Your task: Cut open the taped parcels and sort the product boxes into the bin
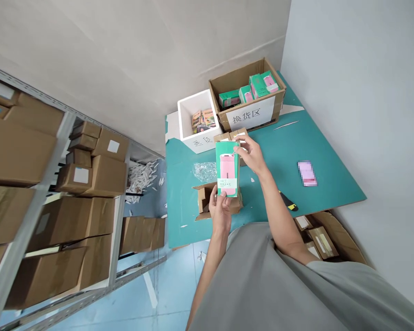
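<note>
I hold a green box with a pink picture on its front [227, 168] upright above the teal table [290, 151]. My left hand [220, 210] grips its bottom end, fingers closed around it. At the top right corner my right hand [251, 153] pinches the box. Directly under the box lies a small open cardboard carton [203, 201] with its flaps spread. Another small brown carton [229, 136] sits just behind the green box.
At the table's far end stand a labelled cardboard box [247, 94] holding several green-and-pink boxes and a white foam box [195, 120] with small packets. A pink item [307, 173] and crumpled plastic wrap [204, 170] lie on the table. Metal shelving [55, 184] with cartons fills the left.
</note>
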The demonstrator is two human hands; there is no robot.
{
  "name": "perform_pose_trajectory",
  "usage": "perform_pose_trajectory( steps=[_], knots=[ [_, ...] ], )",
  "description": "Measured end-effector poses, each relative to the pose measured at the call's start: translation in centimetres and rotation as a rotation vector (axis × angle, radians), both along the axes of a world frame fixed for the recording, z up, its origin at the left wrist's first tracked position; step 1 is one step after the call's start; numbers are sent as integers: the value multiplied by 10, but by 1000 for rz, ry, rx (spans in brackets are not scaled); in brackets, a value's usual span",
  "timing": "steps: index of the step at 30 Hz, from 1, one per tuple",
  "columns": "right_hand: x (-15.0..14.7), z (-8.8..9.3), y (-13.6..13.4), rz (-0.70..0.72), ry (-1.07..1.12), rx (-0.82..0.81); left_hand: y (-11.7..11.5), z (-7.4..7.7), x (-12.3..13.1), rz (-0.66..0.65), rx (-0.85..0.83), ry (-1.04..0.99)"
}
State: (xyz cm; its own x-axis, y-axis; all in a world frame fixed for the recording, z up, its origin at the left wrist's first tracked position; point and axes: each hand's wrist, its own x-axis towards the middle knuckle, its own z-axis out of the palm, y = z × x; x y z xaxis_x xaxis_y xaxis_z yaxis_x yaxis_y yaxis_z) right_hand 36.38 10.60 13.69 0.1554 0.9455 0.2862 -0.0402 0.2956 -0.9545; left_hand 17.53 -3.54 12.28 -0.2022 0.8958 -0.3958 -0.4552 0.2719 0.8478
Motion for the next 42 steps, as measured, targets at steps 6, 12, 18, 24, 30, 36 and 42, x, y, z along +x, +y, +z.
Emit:
perform_pose_trajectory(
  steps=[6, 12, 18, 24, 30, 36, 42],
  knots=[
    [-8, 8, -5, -9, -85, 32, -7, 3, 2, 65, 84, 245],
    [-18, 9, -7, -27, -34, 13, -12, 12, 11, 78, 217, 346],
    [-10, -1, 0, -9, 88, 39, -8, 3, -4, 34, 18, -6],
    [-11, 0, -1, 40, 87, 46, -3, -7, -11, -33, -22, -113],
    [-7, 10, -8, 78, 41, 59, -5, -8, -9, -86, 31, 11],
    [-7, 27, -20, 37, -159, -10, -16, -6, 2, 25, 175, 286],
    [1, 20, -15, 37, -93, 42, -13, -5, -6, 37, 42, 95]
  ],
)
